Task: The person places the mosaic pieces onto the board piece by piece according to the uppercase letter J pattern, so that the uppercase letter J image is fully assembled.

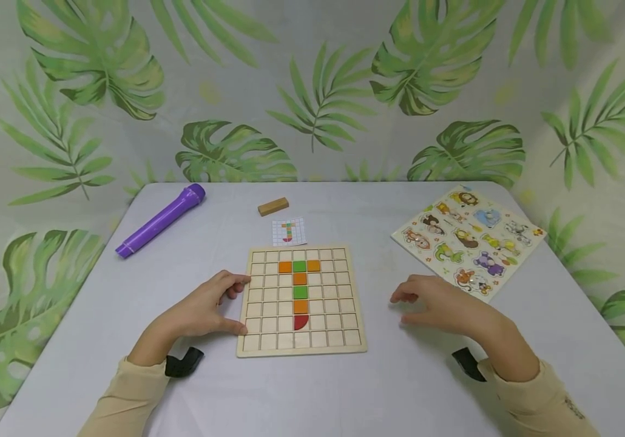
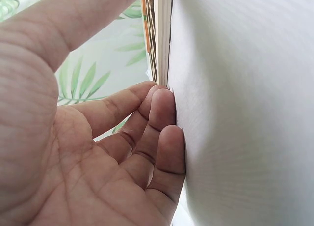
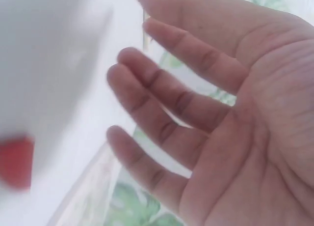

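A square wooden grid board (image 1: pixel 334 306) lies flat in front of me. On it, orange and green square tiles form a T shape, and a red quarter-round tile (image 1: pixel 300 321) sits at the stem's bottom. My left hand (image 1: pixel 199 309) touches the board's left edge, thumb lower down and index finger higher up. In the left wrist view the fingertips reach the board's side edge (image 2: pixel 164 39). To the right of the board, my right hand (image 1: pixel 438 306) holds nothing, its fingers loosely bent and spread. A blurred red shape (image 3: pixel 17 162) shows at the left of the right wrist view.
Just behind the board lies a small printed card (image 1: pixel 288 232) with a similar tile pattern. A wooden block (image 1: pixel 273 207) is farther back. A purple toy microphone (image 1: pixel 161 221) lies at back left, an animal picture board (image 1: pixel 468 237) at back right.
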{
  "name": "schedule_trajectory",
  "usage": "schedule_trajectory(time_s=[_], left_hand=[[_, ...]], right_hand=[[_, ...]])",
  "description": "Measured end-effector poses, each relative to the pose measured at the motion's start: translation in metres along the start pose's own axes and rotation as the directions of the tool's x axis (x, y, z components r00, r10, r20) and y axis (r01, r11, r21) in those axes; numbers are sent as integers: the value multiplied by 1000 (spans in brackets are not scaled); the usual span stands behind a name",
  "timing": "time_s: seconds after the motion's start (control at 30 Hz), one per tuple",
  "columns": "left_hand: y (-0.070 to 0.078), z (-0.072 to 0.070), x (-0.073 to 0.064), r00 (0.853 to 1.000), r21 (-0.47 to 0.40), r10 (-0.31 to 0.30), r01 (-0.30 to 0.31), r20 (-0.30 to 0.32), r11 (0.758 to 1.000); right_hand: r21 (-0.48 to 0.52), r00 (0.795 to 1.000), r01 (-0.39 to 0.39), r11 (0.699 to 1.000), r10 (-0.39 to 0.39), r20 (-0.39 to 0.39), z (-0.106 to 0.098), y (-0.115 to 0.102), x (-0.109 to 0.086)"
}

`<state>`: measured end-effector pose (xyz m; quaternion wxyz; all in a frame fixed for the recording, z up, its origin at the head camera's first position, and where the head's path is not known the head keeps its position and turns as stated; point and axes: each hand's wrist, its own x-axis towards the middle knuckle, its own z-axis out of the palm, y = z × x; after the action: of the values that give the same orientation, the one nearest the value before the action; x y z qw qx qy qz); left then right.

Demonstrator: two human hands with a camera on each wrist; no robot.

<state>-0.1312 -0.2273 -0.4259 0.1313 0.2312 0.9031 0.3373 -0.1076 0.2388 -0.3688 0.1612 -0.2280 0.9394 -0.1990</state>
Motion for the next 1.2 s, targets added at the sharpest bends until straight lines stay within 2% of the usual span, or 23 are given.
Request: schedule_trajectory(time_s=[0.17, 0.33, 0.5, 0.7, 1.0, 1.2], left_hand=[[-1, -1, -1, 1000, 0, 2, -2, 4, 1000], [-3, 0, 0, 1000, 1, -7, 7, 6, 1000], [-4, 1, 0, 1000, 3, -7, 7, 6, 1000], [-5, 1, 1, 1000, -6, 5, -5, 5, 1000], [-5, 0, 1, 1000, -10, 12, -12, 0, 1000], [-5, 1, 1, 1000, -17, -2, 2, 2, 1000]], right_hand=[[4, 998, -52, 999, 52, -18, -4, 21, -18], [25, 996, -91, 996, 91, 1, -6, 37, -31], [26, 989, -149, 989, 148, 24, -7, 45, -37], [57, 984, -175, 983, 173, 44, -9, 51, -41], [25, 989, -150, 988, 150, -4, -8, 59, -44], [57, 991, -131, 990, 131, -8, -3, 56, -40]])
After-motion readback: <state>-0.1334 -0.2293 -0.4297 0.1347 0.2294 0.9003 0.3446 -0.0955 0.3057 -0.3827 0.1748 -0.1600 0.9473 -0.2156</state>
